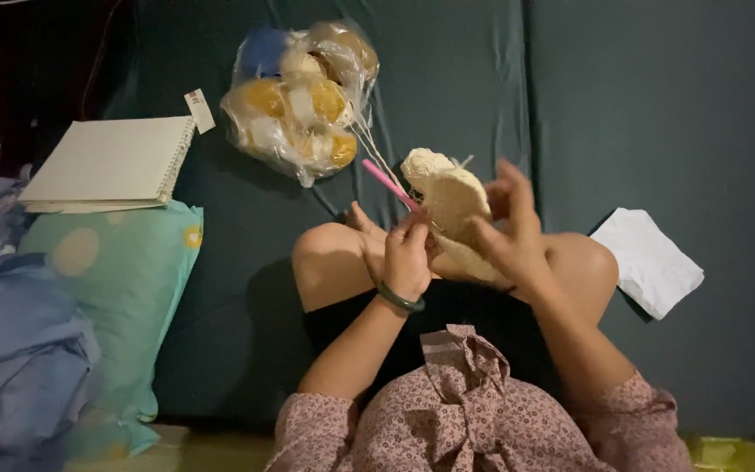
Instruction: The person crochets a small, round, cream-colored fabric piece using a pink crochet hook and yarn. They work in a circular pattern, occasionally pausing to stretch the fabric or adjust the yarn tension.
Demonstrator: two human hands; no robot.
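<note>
Closest to the camera is a pink flowery top, tied in a knot in front; past it sit two bare knees.

Above the knees the left hand has a green band on its wrist; its fingers are pinched tight on a pink crochet hook that points up and to the left. The right hand holds a cream crocheted piece — round and floppy — with the thumb and some fingers closed on its edge; the other fingers stick up, spread apart. The piece sits between the two hands, touching both.

To the right lies a folded white cloth on the dark green sheet. To the left is a teal pillow with dots, beside blue bedding; a spiral notebook rests on the pillow's top end.

Farthest away is a clear plastic bag full of yarn balls — yellow, cream and blue; thin cream strands run from it down to the piece.
</note>
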